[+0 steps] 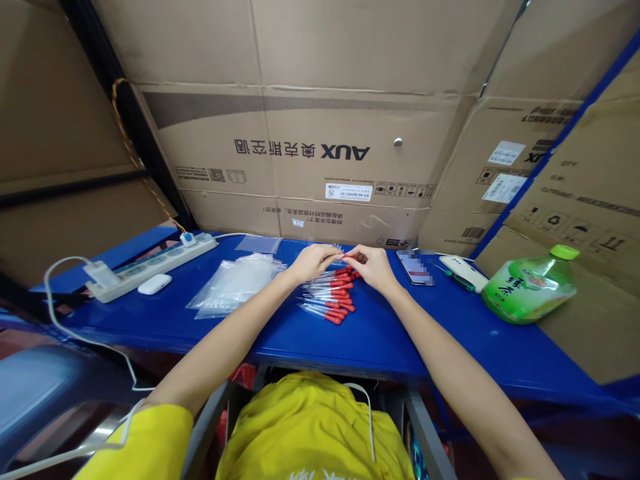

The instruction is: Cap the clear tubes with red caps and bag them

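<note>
Several glass droppers [320, 295] with red rubber bulbs lie in a stack on the blue table, bulbs to the right and clear tubes to the left. Just beyond them, my right hand [374, 268] pinches the red bulb of a dropper [351, 257]. My left hand [316, 262] meets it from the other side, thumb and forefinger closed near the bulb's left end. What sits inside the left fingers is mostly hidden. Left of the droppers lies a pile of clear plastic bags [235, 283], partly behind my left forearm.
A power strip [160, 263] with plugs and a white earbud case [154, 284] lie at the left. On the right are a phone [415, 268], a green-handled screwdriver [459, 280], a white object [463, 270] and a green drink bottle [530, 287]. Cardboard [300, 113] walls the back.
</note>
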Available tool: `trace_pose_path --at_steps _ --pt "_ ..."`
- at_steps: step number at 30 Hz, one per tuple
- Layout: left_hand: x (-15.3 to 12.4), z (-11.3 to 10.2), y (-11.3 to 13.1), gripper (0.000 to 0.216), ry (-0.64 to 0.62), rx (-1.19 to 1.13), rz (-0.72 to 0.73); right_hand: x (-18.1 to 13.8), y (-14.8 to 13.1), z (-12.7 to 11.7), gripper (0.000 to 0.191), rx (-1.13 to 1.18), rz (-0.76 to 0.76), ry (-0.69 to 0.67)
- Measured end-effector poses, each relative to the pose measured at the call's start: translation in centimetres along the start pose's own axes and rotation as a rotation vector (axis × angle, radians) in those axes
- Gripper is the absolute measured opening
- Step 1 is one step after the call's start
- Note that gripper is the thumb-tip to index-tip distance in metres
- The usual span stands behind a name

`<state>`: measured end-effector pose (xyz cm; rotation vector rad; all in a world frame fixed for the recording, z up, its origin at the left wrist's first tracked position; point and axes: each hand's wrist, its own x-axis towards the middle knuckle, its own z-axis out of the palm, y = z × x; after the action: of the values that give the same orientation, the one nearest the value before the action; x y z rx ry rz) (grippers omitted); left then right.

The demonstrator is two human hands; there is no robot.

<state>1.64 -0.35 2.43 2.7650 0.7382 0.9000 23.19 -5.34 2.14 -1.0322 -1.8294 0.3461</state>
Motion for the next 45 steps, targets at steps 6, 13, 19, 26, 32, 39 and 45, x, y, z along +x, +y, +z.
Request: trace_pose_path --at_steps 6,13,19,26,32,39,45 --pt "0.0 -0.5 0.5 0.041 -0.059 0.069 0.054 -0.1 0.2 0.1 0.018 -0.072 -0.039 -0.034" --pt "0.0 -0.6 0.5 0.048 0.033 0.085 0.04 0.2 -0.2 0.2 0.023 0.008 0.039 0.025" --pt "-0.1 -0.5 -0.4 0.043 0.065 0.003 0.032 0.2 0.3 0.1 0.028 0.07 0.086 0.015" --pt "-0.2 -1.2 -0.2 0.039 -0.004 -0.079 -0.087 0.2 0.4 0.0 0.033 0.26 0.134 -0.026" --pt "0.2 -1.0 0.3 0.042 0.049 -0.248 -0.032 0.1 0.1 0.1 0.037 0.339 0.154 0.031" --pt "0.1 -0.1 -0.2 0.042 0.034 -0.249 -0.034 -0.2 0.0 0.4 0.043 0.334 0.182 0.002" --pt "0.1 -0.3 0.0 0.044 0.082 -0.35 -0.068 0.1 0.1 -0.1 0.039 0.265 0.144 -0.001"
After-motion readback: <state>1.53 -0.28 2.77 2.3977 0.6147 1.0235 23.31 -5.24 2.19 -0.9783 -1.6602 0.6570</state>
